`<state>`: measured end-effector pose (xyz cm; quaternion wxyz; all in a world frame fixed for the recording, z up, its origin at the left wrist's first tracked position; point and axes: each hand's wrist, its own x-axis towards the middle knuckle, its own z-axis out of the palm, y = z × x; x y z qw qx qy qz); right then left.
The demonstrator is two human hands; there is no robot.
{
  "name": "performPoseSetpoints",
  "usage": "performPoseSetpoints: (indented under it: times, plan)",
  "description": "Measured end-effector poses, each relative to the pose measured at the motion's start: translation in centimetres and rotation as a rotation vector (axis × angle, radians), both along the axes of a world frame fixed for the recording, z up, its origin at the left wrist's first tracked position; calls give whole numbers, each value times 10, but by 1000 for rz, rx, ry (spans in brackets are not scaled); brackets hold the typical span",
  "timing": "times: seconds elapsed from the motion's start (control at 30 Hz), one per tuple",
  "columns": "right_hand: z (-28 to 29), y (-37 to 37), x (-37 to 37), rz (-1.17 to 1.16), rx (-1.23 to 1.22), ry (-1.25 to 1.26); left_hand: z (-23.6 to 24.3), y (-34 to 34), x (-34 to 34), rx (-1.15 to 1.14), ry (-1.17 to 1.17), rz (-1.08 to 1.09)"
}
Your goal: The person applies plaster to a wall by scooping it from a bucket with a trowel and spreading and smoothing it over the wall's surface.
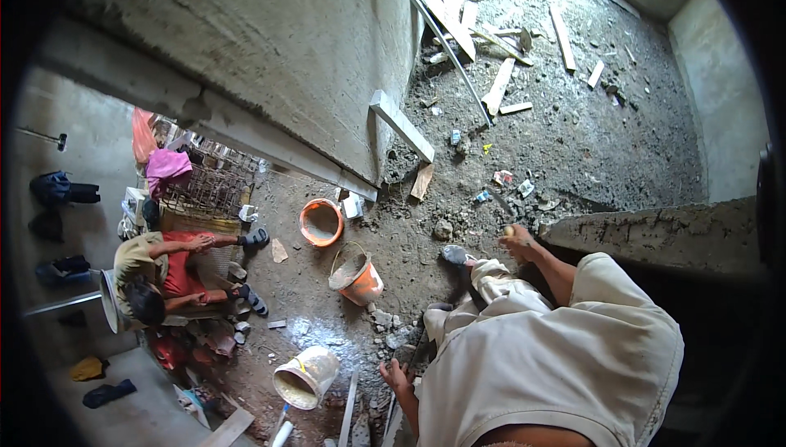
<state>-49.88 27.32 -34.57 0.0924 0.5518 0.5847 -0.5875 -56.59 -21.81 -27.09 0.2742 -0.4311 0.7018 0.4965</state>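
My right hand (521, 242) is out in front of my knees, its fingers closed round a light wooden handle. A narrow grey blade, apparently a trowel (499, 201), points from it toward the rubble floor; its exact outline is hard to make out. My left hand (395, 377) hangs low by my left side, fingers apart and holding nothing. Left of my feet stands a tilted orange bucket (360, 283) with a wire handle and grey material inside. Another orange bucket (321, 223) is just beyond it, also with grey contents. Nearest my left hand is a dirty white bucket (315, 369), tipped over.
A person (155, 271) sits at the left with bare forearms on the knees. A concrete wall (270, 46) and a low ledge (655, 230) flank me. Boards (499, 87), a long metal bar (442, 38) and litter lie on the far floor. Stones (393, 328) are scattered nearby.
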Motion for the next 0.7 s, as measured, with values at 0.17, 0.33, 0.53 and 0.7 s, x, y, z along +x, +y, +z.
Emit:
performPoseSetpoints:
  times: [0.17,0.33,0.53,0.7]
  plan:
    - [-39,31,54,-172,146,-170,-16,2,-51,79,60,-7]
    - [-52,28,73,-141,163,-220,-32,5,-82,101,-18,-98]
    - [9,-15,-12,-267,-24,-67,-98,-29,-104,143,-68,-133]
    - [16,-45,-56,-187,15,5,-85,-21,-166,149,-62,-202]
